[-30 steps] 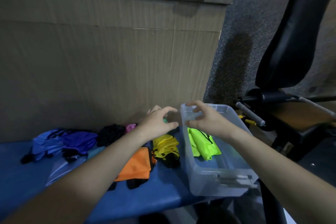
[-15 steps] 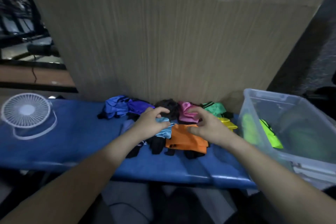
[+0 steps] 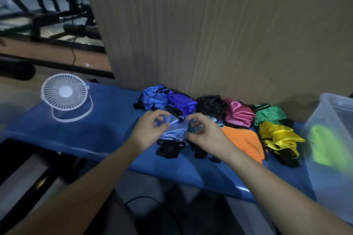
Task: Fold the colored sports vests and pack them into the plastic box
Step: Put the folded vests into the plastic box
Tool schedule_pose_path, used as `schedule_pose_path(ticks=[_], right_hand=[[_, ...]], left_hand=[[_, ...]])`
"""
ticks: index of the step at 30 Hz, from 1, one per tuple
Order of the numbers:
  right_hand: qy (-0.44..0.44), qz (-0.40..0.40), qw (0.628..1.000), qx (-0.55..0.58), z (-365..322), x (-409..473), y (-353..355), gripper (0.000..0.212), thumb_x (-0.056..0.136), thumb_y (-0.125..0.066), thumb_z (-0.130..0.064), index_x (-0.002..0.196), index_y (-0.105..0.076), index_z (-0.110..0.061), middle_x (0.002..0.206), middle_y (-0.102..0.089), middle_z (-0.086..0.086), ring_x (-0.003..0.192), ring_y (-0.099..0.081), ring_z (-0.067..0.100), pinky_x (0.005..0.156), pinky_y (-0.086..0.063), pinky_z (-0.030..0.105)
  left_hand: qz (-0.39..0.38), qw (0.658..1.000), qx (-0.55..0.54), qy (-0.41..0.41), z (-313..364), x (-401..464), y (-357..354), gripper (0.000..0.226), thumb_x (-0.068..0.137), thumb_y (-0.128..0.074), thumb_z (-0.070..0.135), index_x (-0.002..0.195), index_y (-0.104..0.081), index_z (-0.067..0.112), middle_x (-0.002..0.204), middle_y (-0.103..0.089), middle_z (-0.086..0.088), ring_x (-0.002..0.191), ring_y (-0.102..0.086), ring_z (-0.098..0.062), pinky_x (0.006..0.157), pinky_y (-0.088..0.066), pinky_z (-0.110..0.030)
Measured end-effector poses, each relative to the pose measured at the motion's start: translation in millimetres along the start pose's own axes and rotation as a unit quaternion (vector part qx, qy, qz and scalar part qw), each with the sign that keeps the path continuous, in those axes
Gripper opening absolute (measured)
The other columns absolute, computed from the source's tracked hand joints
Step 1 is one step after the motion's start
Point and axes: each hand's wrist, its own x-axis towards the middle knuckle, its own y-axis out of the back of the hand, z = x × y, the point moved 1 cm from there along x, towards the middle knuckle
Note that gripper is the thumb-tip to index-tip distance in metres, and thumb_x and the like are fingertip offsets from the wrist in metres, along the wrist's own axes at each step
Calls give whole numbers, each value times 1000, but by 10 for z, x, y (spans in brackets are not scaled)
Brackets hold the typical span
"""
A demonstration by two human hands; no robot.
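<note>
Several crumpled sports vests lie on a blue padded bench (image 3: 107, 133): blue (image 3: 153, 96), purple (image 3: 182, 101), black (image 3: 211, 104), pink (image 3: 238, 113), green (image 3: 269, 113), yellow (image 3: 278, 135), orange (image 3: 242, 140). In front lies a lavender vest (image 3: 174, 129) with black trim. My left hand (image 3: 150, 131) pinches its left part. Beside it my right hand (image 3: 205, 132) pinches a light blue vest (image 3: 195, 128). The clear plastic box (image 3: 324, 120) stands at the right with a neon green vest (image 3: 324, 145) inside.
A small white desk fan (image 3: 64, 94) stands on the bench's left end. A tall wooden panel (image 3: 210, 34) rises right behind the vests. Dark gym equipment (image 3: 47, 5) fills the far left; the floor lies below the bench's front edge.
My head turned left, away from the box. Both hands moved from the box's rim to the vest pile and now take hold of the lavender and light blue vests.
</note>
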Motion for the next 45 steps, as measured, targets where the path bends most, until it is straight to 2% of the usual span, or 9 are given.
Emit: schedule_pose_path(ticks=[3, 8, 11, 14, 22, 32, 38, 41, 45], right_hand=[[-11, -9, 1000, -3, -7, 100, -204, 44, 78, -77, -17, 116, -61, -31, 101, -57, 3, 75, -55, 7, 78, -42, 20], [-63, 11, 998, -11, 70, 231, -362, 45, 86, -70, -38, 129, -56, -36, 97, -57, 10, 75, -56, 16, 78, -41, 25], [-87, 11, 996, -24, 38, 287, -384, 47, 93, -64, -40, 138, -52, -33, 109, -55, 11, 97, -57, 20, 93, -40, 23], [-90, -20, 994, -57, 2, 326, -437, 57, 94, -63, -40, 147, -45, -28, 128, -49, 13, 121, -53, 26, 100, -34, 22], [-83, -44, 989, -118, -63, 315, -596, 62, 91, -66, -33, 147, -43, -22, 134, -44, 16, 122, -54, 39, 103, -43, 39], [-78, -60, 993, -62, -98, 174, -655, 62, 87, -72, -29, 143, -45, -28, 125, -48, 7, 123, -49, 24, 92, -36, 25], [-85, -32, 995, -29, -128, 96, -697, 58, 83, -75, -26, 135, -50, -29, 117, -46, 3, 100, -50, 17, 75, -31, 18], [-87, -22, 996, 13, -143, 60, -694, 59, 81, -78, -23, 133, -51, -30, 122, -44, 4, 102, -52, 14, 80, -35, 16], [-95, -11, 993, 72, -160, -16, -645, 64, 78, -81, -23, 132, -50, -38, 124, -38, 2, 98, -54, 5, 93, -45, 21]], left_hand=[[13, 1000, -4, 22, -149, -4, 6, 24, 91, -69, 20, 102, -66, 41, 106, -54, 1, 83, -55, -1, 77, -39, -6], [-5, 996, -22, 85, -352, 91, -47, 14, 93, -63, 36, 100, -65, 48, 105, -67, 3, 97, -66, -13, 85, -50, -29], [-32, 993, -46, 108, -355, 125, -57, 13, 92, -62, 44, 103, -64, 49, 99, -70, 7, 87, -68, -13, 77, -60, -37], [-55, 990, -67, 109, -340, 159, -79, 18, 91, -64, 45, 109, -62, 48, 95, -71, 6, 81, -69, -15, 62, -59, -30], [-104, 981, -117, 113, -288, 132, -86, 33, 88, -73, 28, 112, -51, 35, 81, -72, 1, 72, -65, -7, 58, -51, -24], [-100, 984, -108, 97, -351, 3, 15, 44, 77, -78, 23, 102, -44, 37, 77, -62, -16, 65, -57, -17, 66, -46, -36], [-83, 985, -127, 81, -289, -153, 39, 45, 82, -76, 9, 107, -46, 31, 90, -59, -2, 69, -55, -9, 65, -46, -21], [-72, 981, -158, 85, -293, -175, 65, 47, 81, -76, 9, 104, -49, 39, 102, -57, -6, 81, -56, -12, 73, -47, -27], [-64, 980, -175, 68, -228, -230, 105, 46, 82, -74, 5, 107, -52, 39, 103, -54, 0, 80, -54, -4, 66, -42, -10]])
